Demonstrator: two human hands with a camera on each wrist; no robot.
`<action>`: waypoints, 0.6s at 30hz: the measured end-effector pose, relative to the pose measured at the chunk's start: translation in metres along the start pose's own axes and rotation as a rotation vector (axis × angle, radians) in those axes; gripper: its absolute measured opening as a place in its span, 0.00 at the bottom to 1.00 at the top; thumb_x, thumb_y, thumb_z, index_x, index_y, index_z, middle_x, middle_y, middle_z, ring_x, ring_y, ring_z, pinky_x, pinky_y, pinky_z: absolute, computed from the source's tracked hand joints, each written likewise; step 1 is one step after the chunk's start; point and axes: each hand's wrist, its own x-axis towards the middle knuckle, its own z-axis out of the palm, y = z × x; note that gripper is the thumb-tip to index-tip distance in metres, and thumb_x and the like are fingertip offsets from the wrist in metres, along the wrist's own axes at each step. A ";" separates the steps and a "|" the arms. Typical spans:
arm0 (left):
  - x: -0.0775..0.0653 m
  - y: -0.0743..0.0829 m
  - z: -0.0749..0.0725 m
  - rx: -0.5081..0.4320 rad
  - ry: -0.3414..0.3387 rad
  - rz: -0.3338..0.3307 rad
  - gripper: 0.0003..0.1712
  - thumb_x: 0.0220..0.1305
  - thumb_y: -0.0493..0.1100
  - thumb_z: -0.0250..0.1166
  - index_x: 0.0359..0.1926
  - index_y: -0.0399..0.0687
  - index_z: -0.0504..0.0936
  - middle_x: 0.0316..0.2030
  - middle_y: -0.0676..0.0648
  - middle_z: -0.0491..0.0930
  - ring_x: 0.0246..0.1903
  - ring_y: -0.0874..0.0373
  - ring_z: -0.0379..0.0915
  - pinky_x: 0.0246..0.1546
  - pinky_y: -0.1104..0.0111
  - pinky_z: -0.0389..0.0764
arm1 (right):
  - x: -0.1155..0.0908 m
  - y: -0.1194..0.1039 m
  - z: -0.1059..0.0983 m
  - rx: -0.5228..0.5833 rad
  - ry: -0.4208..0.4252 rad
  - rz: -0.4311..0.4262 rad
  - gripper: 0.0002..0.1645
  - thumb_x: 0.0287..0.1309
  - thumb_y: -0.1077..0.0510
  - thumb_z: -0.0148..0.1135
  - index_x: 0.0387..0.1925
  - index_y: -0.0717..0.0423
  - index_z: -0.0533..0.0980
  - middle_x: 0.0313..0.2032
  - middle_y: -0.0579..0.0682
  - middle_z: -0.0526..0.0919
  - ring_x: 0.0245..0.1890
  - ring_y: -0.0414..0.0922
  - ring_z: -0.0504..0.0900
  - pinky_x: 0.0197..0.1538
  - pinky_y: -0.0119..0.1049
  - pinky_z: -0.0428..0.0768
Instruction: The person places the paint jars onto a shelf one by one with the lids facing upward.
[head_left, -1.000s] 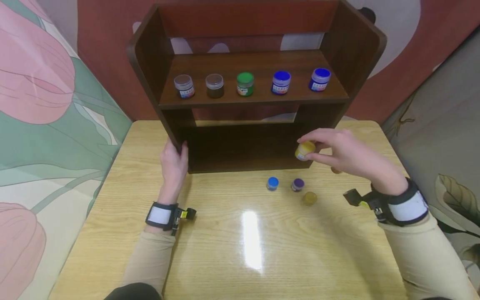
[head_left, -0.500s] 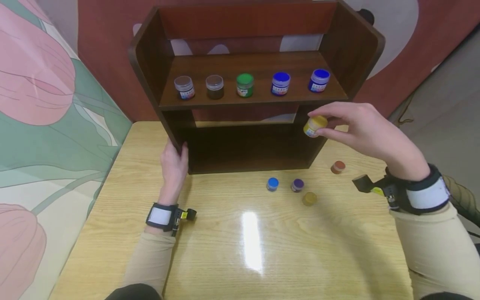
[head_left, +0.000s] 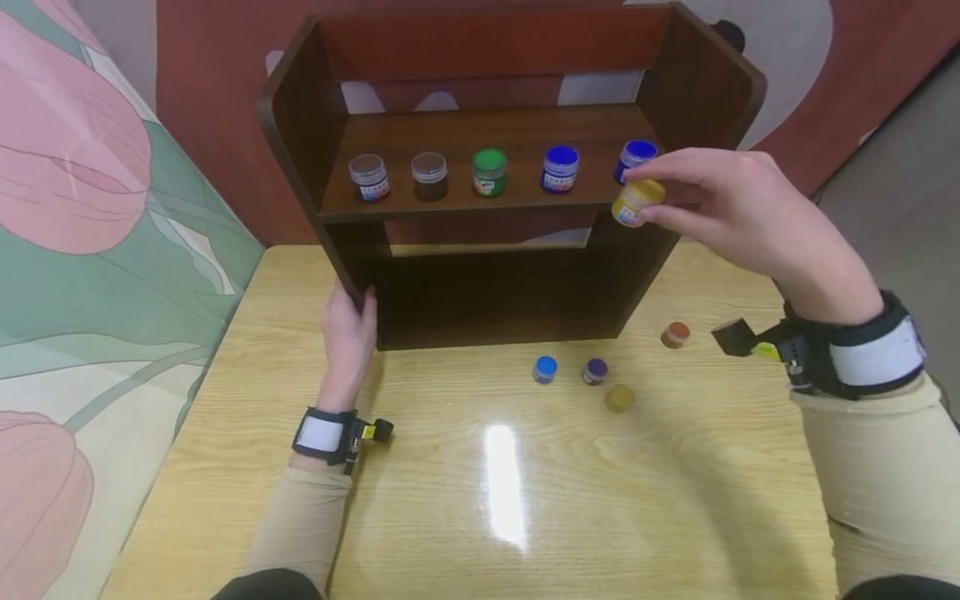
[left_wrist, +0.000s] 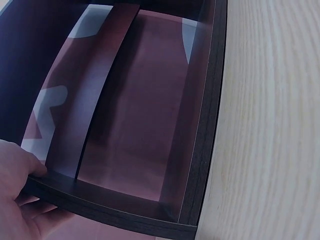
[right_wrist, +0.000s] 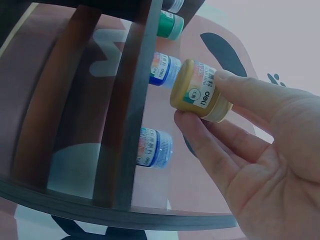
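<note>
My right hand (head_left: pixel 738 204) pinches a yellow paint jar (head_left: pixel 637 202) between thumb and fingertips, tilted, at the front edge of the upper shelf board. In the head view the jar overlaps the lower part of a dark blue paint jar (head_left: pixel 636 158). The right wrist view shows the held jar's label (right_wrist: pixel 201 86) toward the camera. My left hand (head_left: pixel 348 329) grips the left side panel of the dark brown shelf (head_left: pixel 480 212); in the left wrist view its thumb (left_wrist: pixel 35 165) lies inside the panel edge, the other fingers outside.
On the upper board stand another blue jar (head_left: pixel 560 169), a green jar (head_left: pixel 490 172) and two dark jars with clear lids, one being the leftmost jar (head_left: pixel 369 177). A light blue jar (head_left: pixel 545 368), purple jar (head_left: pixel 595 371), ochre jar (head_left: pixel 619 398) and red-brown jar (head_left: pixel 676 335) sit on the wooden table (head_left: pixel 420 500).
My right hand has lifted the yellow jar from low before the shelf up to the upper board's edge, slightly rightward. The red-brown jar is now fully uncovered. My left hand stays in place.
</note>
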 end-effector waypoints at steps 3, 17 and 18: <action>0.000 0.000 0.000 0.002 0.000 -0.007 0.17 0.71 0.42 0.60 0.53 0.33 0.75 0.46 0.30 0.83 0.48 0.33 0.80 0.50 0.45 0.81 | 0.005 -0.001 -0.005 -0.010 0.017 -0.003 0.29 0.53 0.68 0.71 0.59 0.55 0.79 0.47 0.55 0.87 0.40 0.10 0.69 0.46 0.05 0.68; 0.000 0.001 0.000 -0.003 -0.002 -0.010 0.16 0.70 0.41 0.60 0.52 0.33 0.75 0.46 0.31 0.83 0.48 0.33 0.81 0.48 0.45 0.81 | 0.039 -0.006 -0.025 -0.155 -0.006 0.139 0.24 0.67 0.59 0.60 0.64 0.55 0.75 0.49 0.60 0.83 0.41 0.46 0.80 0.39 0.09 0.62; 0.000 0.001 0.000 -0.006 -0.005 -0.009 0.16 0.70 0.40 0.60 0.52 0.33 0.75 0.46 0.31 0.83 0.48 0.34 0.81 0.48 0.45 0.81 | 0.041 -0.005 -0.025 -0.159 -0.016 0.157 0.24 0.68 0.59 0.59 0.64 0.55 0.75 0.50 0.60 0.83 0.43 0.50 0.81 0.39 0.08 0.62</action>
